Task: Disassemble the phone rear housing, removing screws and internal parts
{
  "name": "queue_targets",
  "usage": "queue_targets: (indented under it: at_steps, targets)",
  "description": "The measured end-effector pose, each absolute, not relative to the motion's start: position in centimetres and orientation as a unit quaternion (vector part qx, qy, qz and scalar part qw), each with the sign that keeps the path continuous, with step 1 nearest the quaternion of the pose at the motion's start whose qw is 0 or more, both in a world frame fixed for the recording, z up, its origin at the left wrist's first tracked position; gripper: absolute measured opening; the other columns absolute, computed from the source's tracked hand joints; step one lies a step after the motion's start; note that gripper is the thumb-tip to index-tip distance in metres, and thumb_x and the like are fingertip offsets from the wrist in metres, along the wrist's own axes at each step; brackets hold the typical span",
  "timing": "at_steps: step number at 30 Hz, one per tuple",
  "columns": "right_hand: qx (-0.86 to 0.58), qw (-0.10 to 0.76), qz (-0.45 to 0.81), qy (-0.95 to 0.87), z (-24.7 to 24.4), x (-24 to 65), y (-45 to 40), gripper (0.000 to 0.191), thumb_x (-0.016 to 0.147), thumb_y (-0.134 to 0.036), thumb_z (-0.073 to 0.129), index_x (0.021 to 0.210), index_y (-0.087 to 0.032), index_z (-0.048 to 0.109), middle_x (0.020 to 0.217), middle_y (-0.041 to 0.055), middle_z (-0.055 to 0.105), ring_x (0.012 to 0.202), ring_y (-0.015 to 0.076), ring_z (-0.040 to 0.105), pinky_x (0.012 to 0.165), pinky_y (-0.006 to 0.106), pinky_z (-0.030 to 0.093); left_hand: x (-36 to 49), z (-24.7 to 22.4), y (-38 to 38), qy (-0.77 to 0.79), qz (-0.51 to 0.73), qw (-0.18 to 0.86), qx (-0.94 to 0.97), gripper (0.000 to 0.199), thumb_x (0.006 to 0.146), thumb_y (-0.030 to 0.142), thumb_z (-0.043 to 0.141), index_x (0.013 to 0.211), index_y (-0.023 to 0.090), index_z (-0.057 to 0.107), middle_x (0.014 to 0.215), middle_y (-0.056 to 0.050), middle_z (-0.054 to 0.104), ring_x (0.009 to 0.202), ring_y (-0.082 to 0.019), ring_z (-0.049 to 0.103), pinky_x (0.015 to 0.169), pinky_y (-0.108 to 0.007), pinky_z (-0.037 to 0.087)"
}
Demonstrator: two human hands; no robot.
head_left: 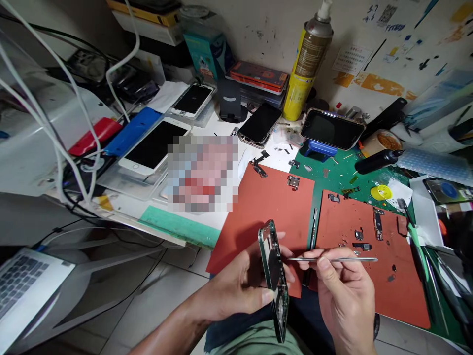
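My left hand (249, 281) is wrapped round a dark green phone frame (273, 276), thumb on the near side and fingertips showing behind it. The frame is tilted on edge, and bits of its inside show. To the right, my right hand (343, 286) pinches a thin metal tool (340, 259) between thumb and fingers. The tool lies nearly level, its left tip close to the frame's edge; whether they touch I cannot tell. Beyond both hands is a red-brown mat (273, 207), with a second mat (399, 281) to the right bearing several small phone parts.
A yellow spray can (303, 69) stands at the back. A phone (332, 129) leans on a blue stand. White phones (155, 148) lie at the left, near white cables. Tweezers and tools (421, 251) are at the right edge; a laptop (31, 291) is at the lower left.
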State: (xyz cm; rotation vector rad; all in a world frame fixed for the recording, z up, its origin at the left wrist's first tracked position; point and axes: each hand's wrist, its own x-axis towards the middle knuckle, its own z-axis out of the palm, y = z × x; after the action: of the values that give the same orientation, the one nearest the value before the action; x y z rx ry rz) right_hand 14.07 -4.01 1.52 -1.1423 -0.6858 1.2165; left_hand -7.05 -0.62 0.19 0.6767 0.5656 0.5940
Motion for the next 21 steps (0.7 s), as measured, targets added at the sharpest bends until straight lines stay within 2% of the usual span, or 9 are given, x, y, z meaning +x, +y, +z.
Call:
queue_targets:
  at_steps: [4, 8, 10, 12, 15, 17, 21]
  targets:
    - [-0.531, 0.643, 0.475, -0.280, 2.3, 15.2, -3.3, 0.008, 0.093, -0.027, 0.086, 0.095, -0.022, 0.080, 0.091, 0.0055, 0.082, 0.077, 0.0193, 0.083, 0.077, 0.030, 0.070, -7.3, -0.2, -0.6, 0.273, 0.274, 0.858, 0.338, 0.077, 0.087, 0.055, 0.086, 0.152, 0.028, 0.056, 0.125, -0.011, 0.072, 0.112, -0.026, 0.069, 0.092, -0.037, 0.055]
    - [-0.567, 0.653, 0.406, -0.295, 3.6, 17.7, -0.9, 0.016, 0.089, -0.029, 0.090, 0.096, -0.020, 0.078, 0.092, 0.0059, 0.083, 0.080, 0.0196, 0.083, 0.082, 0.032, 0.069, -7.7, -0.8, -0.9, 0.288, 0.275, 0.850, 0.344, 0.084, 0.088, 0.057, 0.084, 0.159, 0.035, 0.048, 0.153, -0.013, 0.060, 0.123, -0.031, 0.066, 0.096, -0.041, 0.057]
    - [-0.575, 0.655, 0.379, -0.311, 4.2, 19.0, 1.0, 0.021, 0.088, -0.031, 0.092, 0.096, -0.019, 0.077, 0.092, 0.0064, 0.083, 0.083, 0.0207, 0.083, 0.085, 0.034, 0.069, -7.8, -0.6, -1.1, 0.304, 0.267, 0.845, 0.348, 0.082, 0.089, 0.058, 0.083, 0.159, 0.035, 0.047, 0.160, -0.013, 0.055, 0.127, -0.033, 0.065, 0.099, -0.043, 0.056]
    - [-0.577, 0.653, 0.376, -0.315, 4.6, 19.9, 3.0, 0.026, 0.084, -0.034, 0.094, 0.095, -0.018, 0.076, 0.090, 0.0062, 0.083, 0.085, 0.0212, 0.083, 0.086, 0.036, 0.068, -7.8, 0.2, -1.2, 0.324, 0.265, 0.837, 0.352, 0.079, 0.090, 0.060, 0.081, 0.157, 0.033, 0.050, 0.161, -0.014, 0.055, 0.129, -0.035, 0.064, 0.101, -0.045, 0.056]
    - [-0.573, 0.643, 0.407, -0.303, 4.3, 20.3, 6.0, 0.034, 0.078, -0.039, 0.097, 0.092, -0.018, 0.074, 0.090, 0.0063, 0.082, 0.084, 0.0215, 0.082, 0.088, 0.039, 0.068, -7.4, 2.0, -0.2, 0.333, 0.270, 0.830, 0.358, 0.086, 0.088, 0.061, 0.081, 0.160, 0.031, 0.046, 0.152, -0.016, 0.063, 0.124, -0.036, 0.066, 0.098, -0.045, 0.057]
    - [-0.571, 0.635, 0.429, -0.295, 3.7, 20.3, 7.9, 0.036, 0.075, -0.041, 0.098, 0.089, -0.018, 0.073, 0.086, 0.0056, 0.081, 0.083, 0.0216, 0.081, 0.089, 0.040, 0.069, -6.5, 3.4, 1.3, 0.342, 0.280, 0.820, 0.362, 0.088, 0.088, 0.058, 0.083, 0.162, 0.031, 0.044, 0.148, -0.015, 0.066, 0.125, -0.036, 0.066, 0.099, -0.046, 0.057]
    - [-0.580, 0.622, 0.457, -0.259, 2.4, 20.2, 10.9, 0.032, 0.078, -0.035, 0.097, 0.084, -0.017, 0.071, 0.078, 0.0034, 0.078, 0.079, 0.0183, 0.080, 0.089, 0.035, 0.069, -3.7, 6.1, 5.5, 0.364, 0.311, 0.801, 0.360, 0.077, 0.087, 0.046, 0.084, 0.155, 0.029, 0.054, 0.151, -0.013, 0.066, 0.128, -0.035, 0.067, 0.109, -0.049, 0.054]
